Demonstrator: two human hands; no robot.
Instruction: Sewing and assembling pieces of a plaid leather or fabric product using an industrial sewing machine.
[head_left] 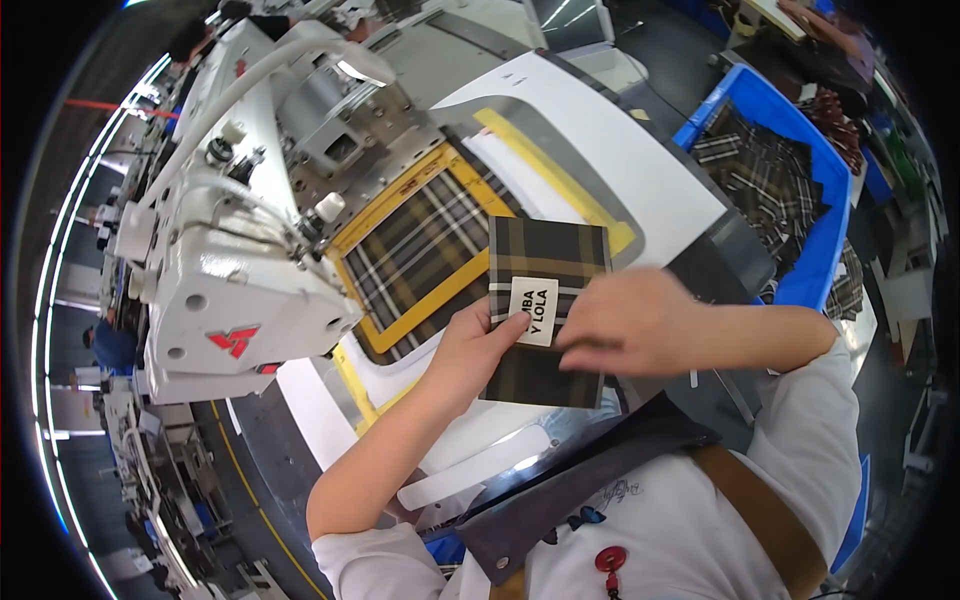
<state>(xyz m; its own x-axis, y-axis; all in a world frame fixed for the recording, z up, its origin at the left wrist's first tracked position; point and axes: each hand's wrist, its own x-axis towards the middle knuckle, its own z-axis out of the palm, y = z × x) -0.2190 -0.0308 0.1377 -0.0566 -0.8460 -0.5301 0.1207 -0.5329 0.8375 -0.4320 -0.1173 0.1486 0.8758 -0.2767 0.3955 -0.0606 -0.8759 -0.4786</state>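
Note:
A dark plaid fabric panel (pixel 548 246) is held up in front of me, with a white rectangular label (pixel 541 290) lying on its middle. My left hand (pixel 470 348) grips the panel at its left edge, thumb pressed on the label's lower left part. Over the panel's right edge is my right hand (pixel 640 318), its fingers curled beside the label and smeared by motion. Whether those fingers pinch anything is not visible. Behind the panel, a yellow clamp frame (pixel 430 305) surrounds another piece of plaid fabric (pixel 418 250) on the sewing machine bed.
A white industrial sewing machine (pixel 215 285) fills the left side. White template sheets (pixel 650 160) with yellow tape strips (pixel 560 180) lie around the frame. At the right stands a blue bin (pixel 838 215) of plaid pieces (pixel 765 180). Another person (pixel 845 45) sits at the far right.

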